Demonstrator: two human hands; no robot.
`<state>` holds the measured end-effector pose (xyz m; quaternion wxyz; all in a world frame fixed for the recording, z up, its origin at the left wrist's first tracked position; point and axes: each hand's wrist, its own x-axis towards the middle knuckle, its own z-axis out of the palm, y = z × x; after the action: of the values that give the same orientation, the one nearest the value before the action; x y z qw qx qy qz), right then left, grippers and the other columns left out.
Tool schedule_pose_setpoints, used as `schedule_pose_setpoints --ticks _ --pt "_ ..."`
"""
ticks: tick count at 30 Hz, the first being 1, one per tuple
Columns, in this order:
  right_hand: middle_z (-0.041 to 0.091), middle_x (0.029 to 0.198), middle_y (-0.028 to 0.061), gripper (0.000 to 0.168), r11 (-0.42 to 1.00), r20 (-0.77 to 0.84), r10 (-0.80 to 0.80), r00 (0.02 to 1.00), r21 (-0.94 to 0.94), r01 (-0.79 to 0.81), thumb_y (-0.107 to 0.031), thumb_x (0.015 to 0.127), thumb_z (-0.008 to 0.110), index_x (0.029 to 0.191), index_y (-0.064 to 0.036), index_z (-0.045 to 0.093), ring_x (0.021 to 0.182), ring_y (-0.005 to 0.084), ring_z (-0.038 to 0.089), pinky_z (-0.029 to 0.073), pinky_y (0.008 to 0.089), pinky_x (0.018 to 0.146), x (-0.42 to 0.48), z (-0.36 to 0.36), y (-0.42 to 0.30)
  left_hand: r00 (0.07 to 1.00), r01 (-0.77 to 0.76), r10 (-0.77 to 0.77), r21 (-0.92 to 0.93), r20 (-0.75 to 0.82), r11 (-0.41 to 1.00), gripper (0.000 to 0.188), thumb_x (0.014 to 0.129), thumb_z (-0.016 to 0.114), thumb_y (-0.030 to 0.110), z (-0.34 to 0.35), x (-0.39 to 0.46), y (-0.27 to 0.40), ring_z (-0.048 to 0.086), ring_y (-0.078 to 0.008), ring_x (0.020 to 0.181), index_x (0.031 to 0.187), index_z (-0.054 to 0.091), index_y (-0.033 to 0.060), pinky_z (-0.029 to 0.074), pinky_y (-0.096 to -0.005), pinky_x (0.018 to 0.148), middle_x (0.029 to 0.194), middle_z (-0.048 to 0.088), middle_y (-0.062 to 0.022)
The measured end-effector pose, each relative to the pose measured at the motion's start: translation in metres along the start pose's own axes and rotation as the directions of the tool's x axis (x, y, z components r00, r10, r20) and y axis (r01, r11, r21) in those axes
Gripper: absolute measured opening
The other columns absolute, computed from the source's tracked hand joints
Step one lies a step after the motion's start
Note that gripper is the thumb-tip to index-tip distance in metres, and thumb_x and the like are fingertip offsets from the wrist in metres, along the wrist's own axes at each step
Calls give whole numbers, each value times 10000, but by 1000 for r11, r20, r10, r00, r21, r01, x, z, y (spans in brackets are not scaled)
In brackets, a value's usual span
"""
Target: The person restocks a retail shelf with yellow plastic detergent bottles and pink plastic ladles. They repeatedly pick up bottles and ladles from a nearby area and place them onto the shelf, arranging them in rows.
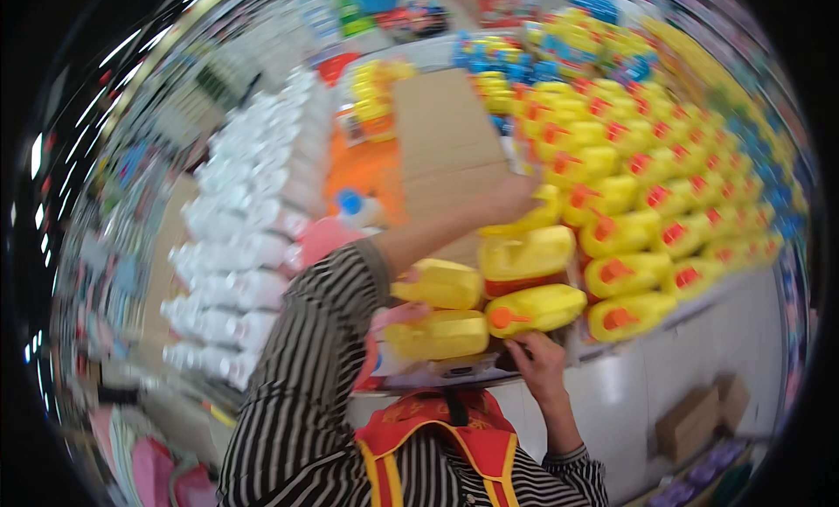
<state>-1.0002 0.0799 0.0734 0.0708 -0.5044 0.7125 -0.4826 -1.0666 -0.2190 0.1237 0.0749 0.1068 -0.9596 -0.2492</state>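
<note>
Yellow plastic jugs with handles and red-orange caps lie before me. My left hand [511, 199], blurred, reaches across to the far jugs, beside an upper yellow jug [544, 209]; whether it grips one is unclear. Nearer my body, my right hand [539, 359] is at the lower edge of a yellow jug with an orange cap [537, 310], its fingers touching or close to it. Two more yellow jugs [436, 336] lie to the left of that one. A long brown cardboard piece [452, 127] stretches away beyond them.
Rows of white bottles [242, 205] stand at left, and dense rows of yellow jugs [655, 192] at right. A bottle with a blue cap [351, 202] is near an orange surface [367, 172]. An opened cardboard box [695, 418] sits on the floor at lower right.
</note>
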Motion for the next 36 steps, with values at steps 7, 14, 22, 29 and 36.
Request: schedule_pose_setpoints --ticks 7,14,22,29,36 --pt "653 833 149 129 997 53 75 996 -36 -73 -18 831 739 930 -2 657 732 292 635 520 361 667 -8 1 3 991 -123 127 112 -37 986 605 891 644 322 8 4 -4 583 -458 1070 1252 487 -137 471 -497 960 1241 540 -329" --pt "740 899 90 238 955 376 56 925 -292 61 -261 923 693 1058 -72 746 735 215 674 518 347 630 -16 -5 -13 946 -202 220 99 -238 974 506 836 695 340 -79 -98 45 565 -393 1067 1175 561 -11 486 -484 907 1138 559 -228" --pt "663 675 97 150 937 615 -342 711 169 305 -210 889 717 992 -104 738 577 267 633 511 385 544 -28 43 -39 934 -212 137 -204 -330 956 294 860 694 242 -114 -302 96 643 -316 848 1036 650 11 512 -434 754 861 660 -126" --pt "694 1028 146 196 960 834 -281 475 233 159 -146 905 706 1098 -108 696 927 298 667 530 369 807 -79 94 -7 902 -201 147 -94 -405 975 232 860 676 220 -100 -416 95 659 -293 745 968 681 14 509 -408 666 778 682 -90" --pt "616 1220 137 200 960 877 -264 402 279 22 -162 924 690 1100 -67 682 953 257 656 519 324 801 -127 133 -136 953 -2 -68 -231 -295 973 255 883 667 211 -93 -573 109 642 -331 864 1057 647 26 498 -448 733 893 656 -136"
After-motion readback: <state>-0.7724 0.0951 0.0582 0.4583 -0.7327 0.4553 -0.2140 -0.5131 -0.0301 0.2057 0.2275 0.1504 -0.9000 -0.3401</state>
